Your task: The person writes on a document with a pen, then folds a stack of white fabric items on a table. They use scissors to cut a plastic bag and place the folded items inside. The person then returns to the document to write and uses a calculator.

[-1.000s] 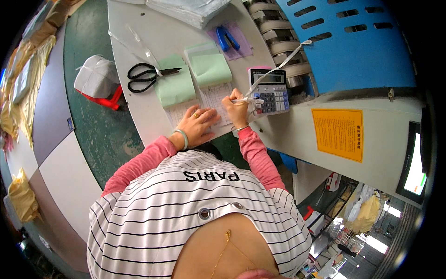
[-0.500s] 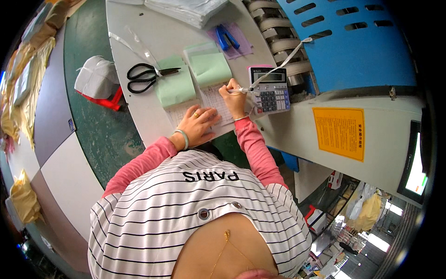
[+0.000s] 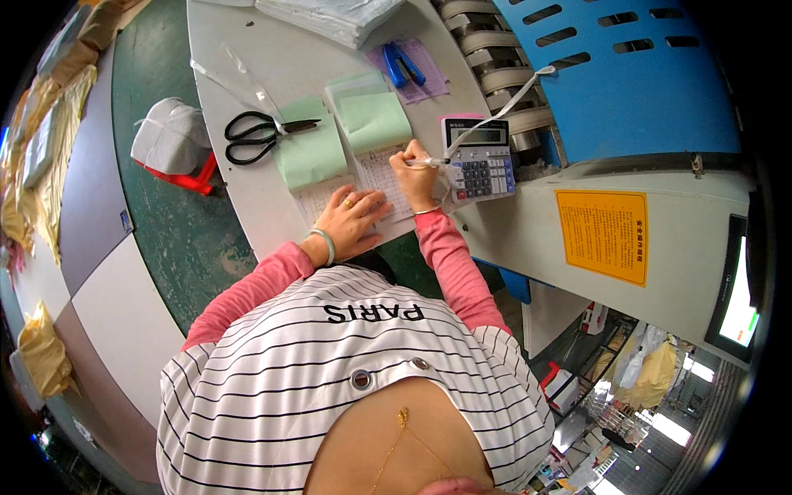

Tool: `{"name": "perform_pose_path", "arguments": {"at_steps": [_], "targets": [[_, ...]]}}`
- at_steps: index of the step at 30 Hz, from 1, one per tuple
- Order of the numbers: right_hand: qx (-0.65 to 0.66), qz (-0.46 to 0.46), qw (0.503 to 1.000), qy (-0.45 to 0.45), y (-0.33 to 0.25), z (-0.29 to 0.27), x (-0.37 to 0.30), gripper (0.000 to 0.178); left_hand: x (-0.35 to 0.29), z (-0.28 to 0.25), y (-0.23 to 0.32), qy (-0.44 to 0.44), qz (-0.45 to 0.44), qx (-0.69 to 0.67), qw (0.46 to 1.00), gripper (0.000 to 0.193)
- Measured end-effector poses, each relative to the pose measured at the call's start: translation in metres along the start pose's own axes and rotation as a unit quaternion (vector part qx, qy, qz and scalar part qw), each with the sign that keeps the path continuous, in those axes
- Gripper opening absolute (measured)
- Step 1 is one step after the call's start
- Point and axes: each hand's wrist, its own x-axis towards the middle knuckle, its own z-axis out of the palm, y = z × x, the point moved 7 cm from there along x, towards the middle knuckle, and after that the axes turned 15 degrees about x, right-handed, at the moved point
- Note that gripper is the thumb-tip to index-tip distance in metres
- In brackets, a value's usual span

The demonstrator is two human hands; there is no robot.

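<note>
My right hand (image 3: 417,175) is closed round a pen (image 3: 429,162), which has a white strap tied to its end. Its side rests on a form pad (image 3: 383,176) covered with handwriting, whose green sheet (image 3: 374,120) is folded back at the top. My left hand (image 3: 350,223) lies flat with fingers spread over the lower edges of this pad and a second one. Scissors (image 3: 252,137) with black handles lie across the second pad's green sheet (image 3: 312,152). Just right of my right hand sits a calculator (image 3: 478,165) with a grey body.
A blue stapler (image 3: 403,66) lies on purple paper (image 3: 433,81) toward the back of the white table (image 3: 216,49). Plastic-wrapped stock (image 3: 330,18) stands behind it. A blue machine cover (image 3: 627,91) closes in the right side. At left is a red stool (image 3: 194,177) with a white bundle.
My right hand and the pen have shifted very slightly on the pad. My left hand stays in place.
</note>
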Motion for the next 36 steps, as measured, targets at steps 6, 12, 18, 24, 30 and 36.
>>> {"name": "perform_pose_path", "arguments": {"at_steps": [6,12,18,24,30,36], "targets": [[-0.053,0.022,0.998,0.008,-0.010,0.001,0.003,0.028,-0.001,0.002,0.000,-0.003,0.001,0.005,1.000,0.061],[-0.055,0.010,0.998,0.008,-0.004,-0.001,0.003,0.029,-0.001,0.002,0.000,0.001,0.002,0.004,1.000,0.061],[-0.011,0.018,1.000,0.022,-0.004,-0.002,0.002,0.028,-0.001,0.000,0.000,0.003,0.001,0.000,1.000,0.063],[-0.033,0.022,0.999,0.017,-0.007,-0.001,0.002,0.027,-0.001,0.000,0.000,0.005,0.004,-0.002,1.000,0.063],[-0.025,0.011,0.999,0.046,-0.003,-0.007,0.000,0.023,-0.001,0.000,0.000,0.006,0.004,-0.006,1.000,0.062],[-0.085,0.005,0.996,0.034,-0.005,-0.005,0.002,0.022,-0.001,0.001,0.000,0.002,0.001,-0.001,1.000,0.061]]}}
